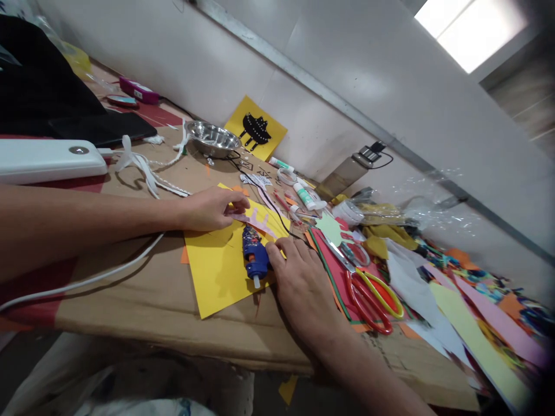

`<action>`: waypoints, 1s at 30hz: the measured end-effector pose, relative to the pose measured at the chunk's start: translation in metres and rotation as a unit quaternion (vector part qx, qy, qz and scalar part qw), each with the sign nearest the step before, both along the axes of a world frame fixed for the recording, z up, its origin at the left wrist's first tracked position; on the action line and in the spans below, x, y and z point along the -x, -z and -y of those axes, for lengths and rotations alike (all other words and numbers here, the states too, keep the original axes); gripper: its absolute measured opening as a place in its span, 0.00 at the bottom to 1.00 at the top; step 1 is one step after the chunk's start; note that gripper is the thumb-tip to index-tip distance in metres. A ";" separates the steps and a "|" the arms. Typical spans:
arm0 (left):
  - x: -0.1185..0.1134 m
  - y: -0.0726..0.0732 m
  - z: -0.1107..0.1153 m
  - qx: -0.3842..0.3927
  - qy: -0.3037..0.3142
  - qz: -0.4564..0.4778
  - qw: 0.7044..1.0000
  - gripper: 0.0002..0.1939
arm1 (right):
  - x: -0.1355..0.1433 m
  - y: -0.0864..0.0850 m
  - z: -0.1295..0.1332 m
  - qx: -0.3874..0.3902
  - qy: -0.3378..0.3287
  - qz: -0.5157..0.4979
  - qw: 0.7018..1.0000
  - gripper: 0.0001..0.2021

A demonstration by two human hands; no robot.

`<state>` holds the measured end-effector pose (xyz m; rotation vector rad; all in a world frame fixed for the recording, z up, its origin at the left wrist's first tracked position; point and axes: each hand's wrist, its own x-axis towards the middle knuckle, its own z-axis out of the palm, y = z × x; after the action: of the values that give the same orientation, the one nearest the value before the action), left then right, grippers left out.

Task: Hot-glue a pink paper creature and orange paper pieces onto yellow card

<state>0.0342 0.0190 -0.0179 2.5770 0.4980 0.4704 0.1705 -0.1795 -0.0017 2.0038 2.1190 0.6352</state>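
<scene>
My left hand (208, 209) reaches in over a yellow sheet of paper (212, 271). Its thumb and fingers are closed on the left end of a pink paper cutout (260, 221) with short upright strips. A blue hot glue gun (255, 254) lies over the sheet just below the cutout, nozzle pointing away and a glue stick poking from its back. My right hand (303, 283) is closed around the gun's handle, which its fingers mostly hide. A black cord (269, 199) runs from there toward the metal bowl.
Scissors (368, 294) rest on coloured sheets at right, near glue bottles (303, 196) and a water bottle (347, 173). Paper scraps (468, 323) crowd the far right. A steel bowl (212, 138), a yellow card (255, 127) with a black shape, and a white power strip (52, 162) stand behind and left.
</scene>
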 end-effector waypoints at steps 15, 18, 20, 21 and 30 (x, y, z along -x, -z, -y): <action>0.001 -0.003 0.001 -0.004 -0.014 -0.029 0.999 0.19 | -0.004 0.001 0.001 -0.002 0.002 -0.041 0.999 0.09; 0.001 -0.004 0.001 -0.006 -0.013 -0.032 0.999 0.21 | -0.004 0.001 0.003 -0.005 0.005 -0.033 0.999 0.08; 0.001 -0.003 0.001 -0.005 -0.013 -0.024 1.000 0.20 | -0.004 0.001 0.003 -0.007 0.005 -0.031 0.999 0.07; 0.001 -0.003 0.001 -0.006 -0.012 -0.017 1.000 0.19 | -0.004 0.001 0.003 -0.009 0.005 -0.031 0.999 0.07; 0.002 0.000 -0.001 -0.012 0.018 -0.004 1.000 0.19 | -0.002 0.005 -0.004 -0.019 -0.016 -0.043 0.999 0.06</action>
<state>0.0320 0.0203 -0.0177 2.6082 0.4515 0.4559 0.1727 -0.1752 -0.0068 2.0576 2.2072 0.6089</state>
